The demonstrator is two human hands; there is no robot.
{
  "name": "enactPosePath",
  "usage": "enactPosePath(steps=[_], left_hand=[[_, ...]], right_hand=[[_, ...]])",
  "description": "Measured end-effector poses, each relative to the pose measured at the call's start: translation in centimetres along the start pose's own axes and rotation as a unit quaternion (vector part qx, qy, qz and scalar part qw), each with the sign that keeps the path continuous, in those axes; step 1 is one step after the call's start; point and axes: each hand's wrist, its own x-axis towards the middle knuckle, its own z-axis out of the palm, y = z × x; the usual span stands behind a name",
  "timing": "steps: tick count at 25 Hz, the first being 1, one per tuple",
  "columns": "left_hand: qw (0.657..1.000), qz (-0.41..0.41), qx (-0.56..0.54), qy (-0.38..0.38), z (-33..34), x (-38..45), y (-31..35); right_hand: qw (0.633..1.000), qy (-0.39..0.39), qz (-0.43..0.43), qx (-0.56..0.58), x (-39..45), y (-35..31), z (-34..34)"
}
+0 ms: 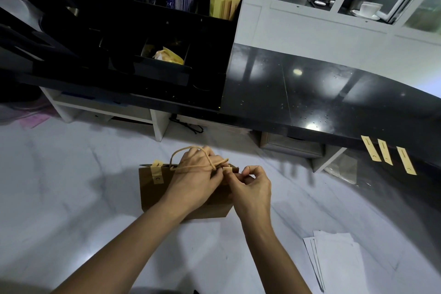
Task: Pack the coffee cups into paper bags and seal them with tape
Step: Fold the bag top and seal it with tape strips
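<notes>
**Second tape strip being applied to the bag's mouth**

A brown paper bag (155,194) stands on the pale marbled surface (71,174), and it serves as the landmark here. Its mouth is folded shut; no coffee cup can be seen, so whether cups are inside cannot be told from this view.

On the bag's top edge, toward its left end, one tape strip (157,173) is already folded over the rim and pressed down the front face. Toward the right end of the same edge, a second strip (227,169) is being set — it is pinched by the curled fingers of the right hand (253,188), while the left hand (195,181) is laid over the middle of the bag's top, fingers curled at the rim, with the twine handles (188,150) looped across its back.

So the sealing of this bag is judged to be well along — one strip done, the other not yet pressed flat.

To the right of the bag and beyond it, three spare strips (385,155) are hung from the edge of the dark counter (310,93), which suggests more sealing is expected. In front of the bag, to its right, some white papers (334,258) are lying. No other bags or cups are in view, so the remaining count cannot be judged.
</notes>
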Motion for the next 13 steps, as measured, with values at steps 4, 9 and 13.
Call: enactPosePath(steps=[4, 9, 13], left_hand=[[1.000, -0.003, 0.016, -0.013, 0.0, 0.2, -0.1], [1.000, 0.001, 0.017, -0.023, -0.2, 0.3, -0.1], [1.000, 0.020, 0.001, -0.019, -0.5, 0.4, 0.0]], right_hand=[[0.999, -0.004, 0.008, -0.033, 0.3, 0.2, -0.5], [0.998, -0.004, -0.015, -0.068, 0.3, 0.4, -0.8], [0.994, -0.014, -0.021, -0.104, 0.2, 0.4, -1.2]])
